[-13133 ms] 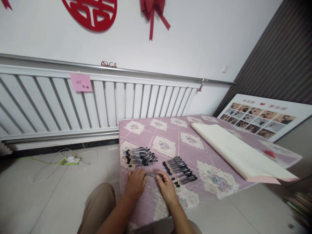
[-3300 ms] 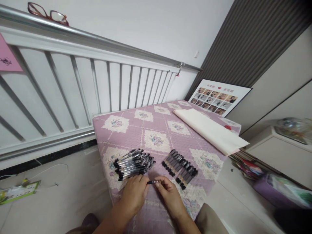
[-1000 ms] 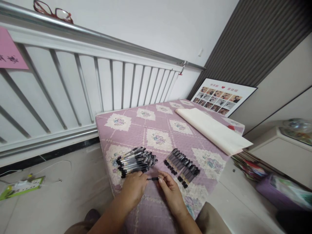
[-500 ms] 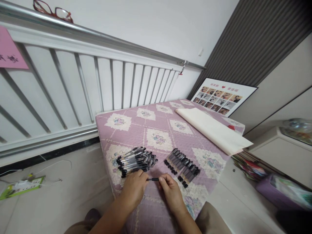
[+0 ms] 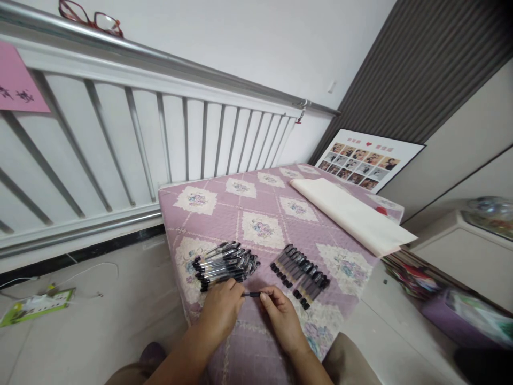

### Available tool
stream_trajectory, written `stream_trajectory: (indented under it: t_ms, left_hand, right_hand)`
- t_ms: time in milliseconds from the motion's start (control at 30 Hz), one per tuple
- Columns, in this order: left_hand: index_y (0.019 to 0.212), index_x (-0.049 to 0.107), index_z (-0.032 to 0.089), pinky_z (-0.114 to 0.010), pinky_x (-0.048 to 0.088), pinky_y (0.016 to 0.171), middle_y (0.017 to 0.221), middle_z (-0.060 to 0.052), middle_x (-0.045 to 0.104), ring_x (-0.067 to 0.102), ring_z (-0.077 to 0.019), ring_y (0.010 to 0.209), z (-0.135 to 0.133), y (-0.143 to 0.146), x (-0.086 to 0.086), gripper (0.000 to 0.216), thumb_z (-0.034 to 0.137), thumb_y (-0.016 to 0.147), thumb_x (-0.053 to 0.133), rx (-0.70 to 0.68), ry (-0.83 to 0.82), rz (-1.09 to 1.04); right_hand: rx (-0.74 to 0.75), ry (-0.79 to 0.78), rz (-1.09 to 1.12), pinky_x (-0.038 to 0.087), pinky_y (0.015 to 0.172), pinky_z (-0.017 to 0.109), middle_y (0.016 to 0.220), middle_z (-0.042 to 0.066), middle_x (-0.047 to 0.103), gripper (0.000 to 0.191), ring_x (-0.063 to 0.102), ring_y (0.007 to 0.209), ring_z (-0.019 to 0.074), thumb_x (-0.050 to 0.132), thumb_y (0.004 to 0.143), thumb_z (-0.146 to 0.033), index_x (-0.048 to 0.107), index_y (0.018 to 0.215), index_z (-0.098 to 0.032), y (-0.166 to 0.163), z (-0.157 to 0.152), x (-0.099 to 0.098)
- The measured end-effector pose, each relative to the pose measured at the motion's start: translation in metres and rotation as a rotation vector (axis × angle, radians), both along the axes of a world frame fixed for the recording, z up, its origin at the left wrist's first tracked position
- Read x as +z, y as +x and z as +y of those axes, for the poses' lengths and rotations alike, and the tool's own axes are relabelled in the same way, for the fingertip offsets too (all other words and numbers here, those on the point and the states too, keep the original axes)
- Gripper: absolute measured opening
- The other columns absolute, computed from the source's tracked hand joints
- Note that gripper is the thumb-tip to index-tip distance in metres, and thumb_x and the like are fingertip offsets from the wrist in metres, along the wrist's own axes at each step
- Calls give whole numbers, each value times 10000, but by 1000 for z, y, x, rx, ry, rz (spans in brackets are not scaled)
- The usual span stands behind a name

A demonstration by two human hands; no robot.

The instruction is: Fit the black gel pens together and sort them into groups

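Black and slim, the single plastic pen (image 5: 251, 294) sits low at frame centre, pinched at its ends between the left hand (image 5: 221, 310) and right hand (image 5: 280, 315), both closed on it. Just above, a loose heap of clear-barrelled pens (image 5: 224, 263) lies left and a tidy row of dark pens (image 5: 300, 274) right, so the sorting looks partly done. The pink quilted table (image 5: 260, 214) ends close below the hands; open cloth spreads toward the cream folded paper (image 5: 352, 216) at upper right.

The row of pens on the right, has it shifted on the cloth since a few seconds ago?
No. The row of pens lies against the same floral patch on the quilted cloth.
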State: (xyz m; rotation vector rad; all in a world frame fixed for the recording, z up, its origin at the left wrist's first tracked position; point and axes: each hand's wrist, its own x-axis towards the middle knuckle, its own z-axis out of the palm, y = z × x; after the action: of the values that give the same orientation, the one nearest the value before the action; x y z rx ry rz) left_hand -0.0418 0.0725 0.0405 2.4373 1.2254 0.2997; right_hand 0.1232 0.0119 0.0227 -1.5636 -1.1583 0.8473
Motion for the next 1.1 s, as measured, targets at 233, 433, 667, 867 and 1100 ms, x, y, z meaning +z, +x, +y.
stream_trajectory:
  t_ms: [233,433,667,867,1100]
  left_hand:
    - [950,608,237,-299,393,793,973,-13,604,568,-193,923,0,0,3,99,244,892,528,4,-9,15]
    - [946,613,238,-299,398,788,961,-15,604,569,-196,920,1,0,1,100,254,892,530,2,-7,9]
    - [947,615,229,-297,392,815,968,-25,606,565,-196,940,0,-1,2,115,245,898,512,1,-12,-11]
    - [937,612,235,-305,394,809,963,-17,606,565,-200,930,1,-1,1,106,246,893,517,-2,-3,-3]
    - [916,611,233,-295,395,786,942,-10,610,573,-192,907,0,-2,1,95,242,894,519,-7,7,-21]
  right_hand:
    - [-31,30,28,447,667,277,759,9,618,317,564,727,182,600,780,-505,623,897,-211,-1,0,1]
    - [2,-3,50,433,621,263,712,-1,605,319,548,670,168,612,768,-519,619,832,-207,1,1,-1]
    - [-3,4,16,407,556,253,609,-22,539,314,489,577,147,559,808,-516,601,762,-208,1,1,-2]
    - [-11,30,58,441,649,270,778,14,617,307,553,709,175,618,769,-500,613,865,-209,3,1,-6]
    - [28,-13,50,375,561,241,593,-37,486,294,446,567,132,545,834,-475,560,719,-205,1,1,-4]
